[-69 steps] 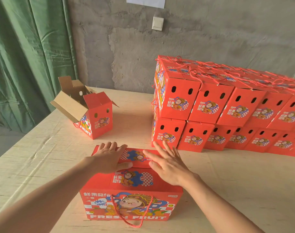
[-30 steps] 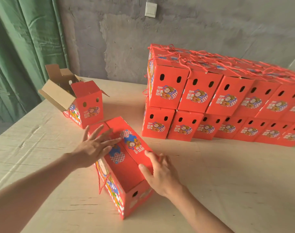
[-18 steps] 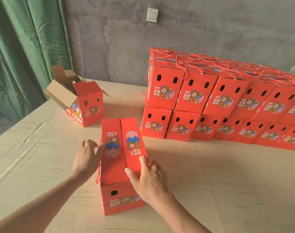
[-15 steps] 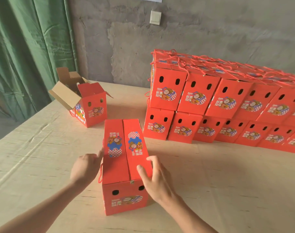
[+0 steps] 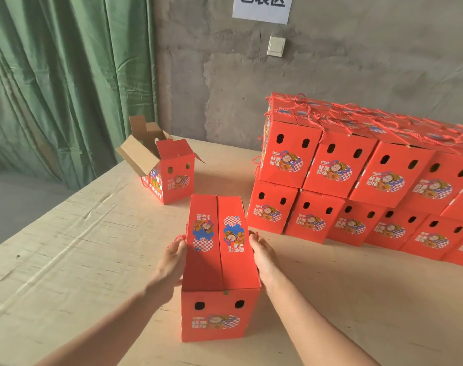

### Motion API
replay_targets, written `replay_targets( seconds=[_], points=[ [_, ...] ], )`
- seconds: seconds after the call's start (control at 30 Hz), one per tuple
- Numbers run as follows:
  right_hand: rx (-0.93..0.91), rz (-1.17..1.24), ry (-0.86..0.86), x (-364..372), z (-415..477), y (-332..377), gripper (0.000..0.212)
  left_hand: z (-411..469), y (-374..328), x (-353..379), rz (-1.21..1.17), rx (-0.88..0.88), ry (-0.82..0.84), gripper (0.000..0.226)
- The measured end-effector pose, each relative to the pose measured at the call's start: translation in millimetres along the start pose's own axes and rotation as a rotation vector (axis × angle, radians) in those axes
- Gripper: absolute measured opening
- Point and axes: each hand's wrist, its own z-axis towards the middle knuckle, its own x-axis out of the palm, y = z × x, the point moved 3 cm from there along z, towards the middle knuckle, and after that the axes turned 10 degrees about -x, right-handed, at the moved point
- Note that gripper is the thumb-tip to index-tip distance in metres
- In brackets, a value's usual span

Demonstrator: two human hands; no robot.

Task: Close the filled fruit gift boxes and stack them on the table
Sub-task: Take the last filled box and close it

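Grip: left hand (image 5: pixel 174 256), right hand (image 5: pixel 262 256) flat on closed box (image 5: pixel 220 262) sides; palms hidden; stack (image 5: pixel 362 178) cropped right.

Your left hand (image 5: pixel 172 260) and right hand (image 5: pixel 262 253) flank a closed gift box (image 5: pixel 220 260) on the table (image 5: pixel 66 260), palms seemingly flat against its sides, near the two-tier stack (image 5: pixel 357 180).

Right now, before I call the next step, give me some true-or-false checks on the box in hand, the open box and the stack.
The left hand and right hand press on the long sides of the near box. True.
Its top flaps stand open. False: they lie shut, meeting down the middle.
The far box near the curtain has open flaps. True.
The stack is two layers high. True.
The near box sits on the stack. False: it is apart, in front of it.
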Motion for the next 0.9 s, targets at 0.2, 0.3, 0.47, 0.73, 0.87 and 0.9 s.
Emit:
replay_targets(
  seconds=[0.2, 0.3, 0.47, 0.73, 0.87, 0.9],
  points=[
    [-0.280, -0.142, -0.095, 8, 9, 41, 0.018, -2, -34, -2, 0.108, 0.412, -0.049, 0.026],
    [-0.445, -0.162, 0.027, 19, 7, 75, 0.023, -4, -69, -3, 0.262, 0.583, -0.068, 0.020],
    [-0.432, -0.051, 0.254, 54, -5, 125, 0.030, -28, -142, 4, 0.574, 0.939, -0.060, 0.020],
    [0.038, -0.003, 0.568, 67, -19, 140, 0.029, -27, -168, -18, 0.718, 0.840, -0.028, 0.033],
    [-0.018, -0.010, 0.363, 64, -8, 153, 0.025, 3, -118, -25, 0.971, 0.697, -0.008, 0.023],
    [-0.054, -0.020, 0.311, 65, -5, 157, 0.025, 7, -102, -26, 1.031, 0.699, 0.019, 0.024]
  ],
)
